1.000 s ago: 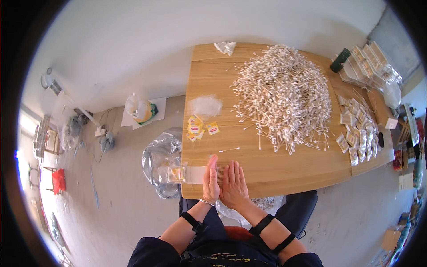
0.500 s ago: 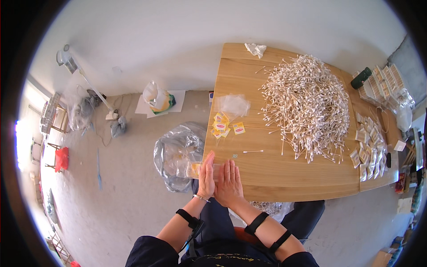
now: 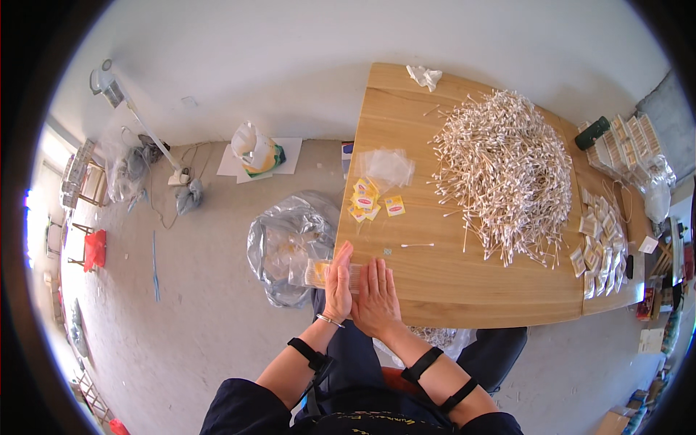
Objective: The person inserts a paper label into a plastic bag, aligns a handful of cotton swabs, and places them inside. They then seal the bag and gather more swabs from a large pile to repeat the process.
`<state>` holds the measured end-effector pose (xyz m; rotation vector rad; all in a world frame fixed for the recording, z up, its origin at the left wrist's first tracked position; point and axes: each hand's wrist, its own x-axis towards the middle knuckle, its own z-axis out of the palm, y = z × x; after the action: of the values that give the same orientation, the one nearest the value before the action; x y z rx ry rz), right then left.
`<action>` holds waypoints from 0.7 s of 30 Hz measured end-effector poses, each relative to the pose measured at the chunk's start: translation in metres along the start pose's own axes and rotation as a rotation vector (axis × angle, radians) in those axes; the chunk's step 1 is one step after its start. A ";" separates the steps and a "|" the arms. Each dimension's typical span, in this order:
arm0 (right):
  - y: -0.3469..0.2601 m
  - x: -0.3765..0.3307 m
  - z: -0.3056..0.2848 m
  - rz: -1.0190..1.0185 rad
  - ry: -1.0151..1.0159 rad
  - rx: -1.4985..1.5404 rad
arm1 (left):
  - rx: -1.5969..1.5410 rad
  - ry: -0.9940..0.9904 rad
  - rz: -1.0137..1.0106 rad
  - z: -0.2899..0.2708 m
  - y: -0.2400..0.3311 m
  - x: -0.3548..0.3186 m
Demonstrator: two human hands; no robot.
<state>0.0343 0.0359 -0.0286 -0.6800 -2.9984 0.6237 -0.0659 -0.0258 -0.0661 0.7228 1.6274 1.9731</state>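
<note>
At the table's near left corner, a clear plastic packet of cotton swabs [image 3: 317, 272] with a yellow card inside sticks out past the edge. My left hand [image 3: 336, 290] stands on its side across the packet, fingers stretched out. Flat beside it lies my right hand [image 3: 376, 299], fingers straight, over the packet's other end. Both hands touch the packet and hide its middle. Ahead of them are a single cotton swab [image 3: 417, 245], several yellow cards [image 3: 363, 201] and a stack of clear empty bags [image 3: 386, 168].
A large heap of cotton swabs [image 3: 507, 177] covers much of the wooden table [image 3: 464, 297]. Filled packets [image 3: 603, 243] lie at the right. Below the table's left edge stands a big clear plastic bag [image 3: 279, 243] on the floor. A crumpled tissue [image 3: 424, 77] sits at the back.
The view has shifted slightly. Both hands stay pressed against the packet of cotton swabs in nearly the same pose.
</note>
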 end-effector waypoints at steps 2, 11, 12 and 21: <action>0.000 0.000 -0.001 -0.015 -0.009 0.005 | 0.043 -0.011 0.030 -0.002 0.001 0.002; 0.004 -0.002 0.002 -0.029 0.041 -0.001 | 0.649 -0.064 0.140 -0.026 0.050 0.006; 0.000 -0.001 0.000 -0.013 0.033 -0.009 | 0.823 -0.021 0.168 -0.042 0.057 0.009; -0.018 0.003 0.004 -0.007 -0.001 0.016 | 0.351 -0.121 -0.276 -0.097 -0.021 0.013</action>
<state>0.0237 0.0205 -0.0255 -0.6682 -2.9917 0.6465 -0.1391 -0.0842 -0.1005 0.6841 1.9059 1.4431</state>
